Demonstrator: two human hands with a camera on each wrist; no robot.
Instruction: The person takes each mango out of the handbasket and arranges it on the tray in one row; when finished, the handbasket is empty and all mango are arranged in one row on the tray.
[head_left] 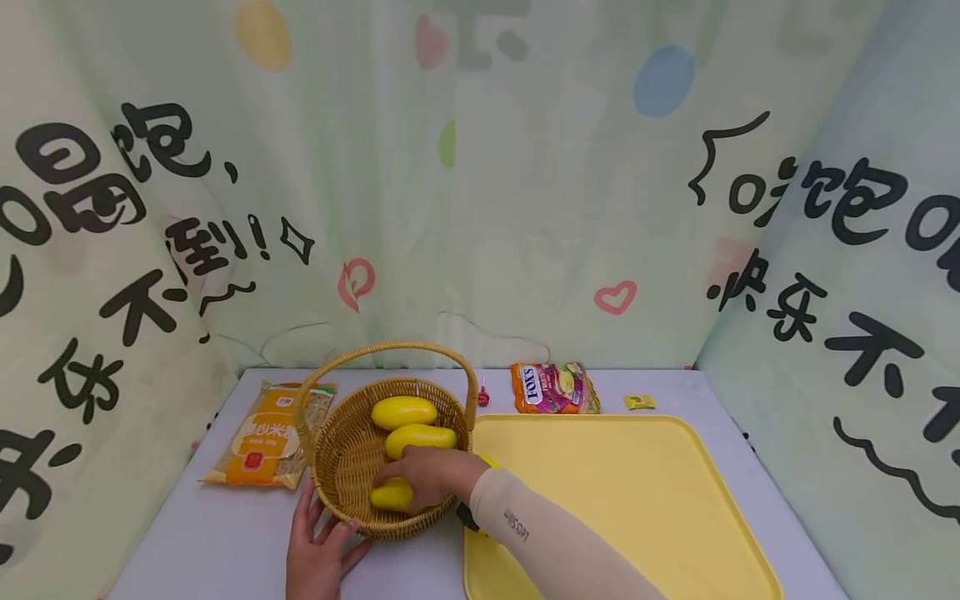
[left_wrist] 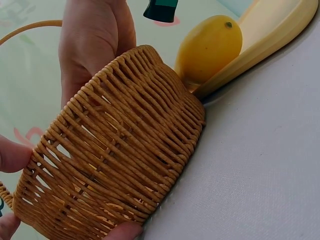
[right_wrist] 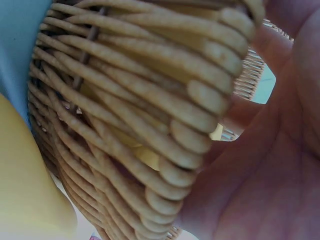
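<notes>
A wicker basket (head_left: 352, 467) with an arched handle stands on the table, with yellow mangoes inside. Two of them, the rear mango (head_left: 403, 412) and the middle mango (head_left: 422, 439), lie along its right side. My right hand (head_left: 429, 477) reaches over the rim and grips the nearest mango (head_left: 392, 497), partly covering it. In the right wrist view the woven wall hides those fingertips. At the basket's near left side, my left hand (head_left: 318, 542) rests spread fingers against the wicker. Another mango (left_wrist: 210, 49) sits at the tray's edge beside the basket, mostly behind my right arm in the head view.
A yellow tray (head_left: 600, 500) lies right of the basket. Left of it is an orange grain bag (head_left: 266, 437). Along the back are a purple candy bag (head_left: 555, 388), a small red item (head_left: 483, 397) and a small yellow packet (head_left: 640, 402). Printed curtains (head_left: 525, 208) enclose the table.
</notes>
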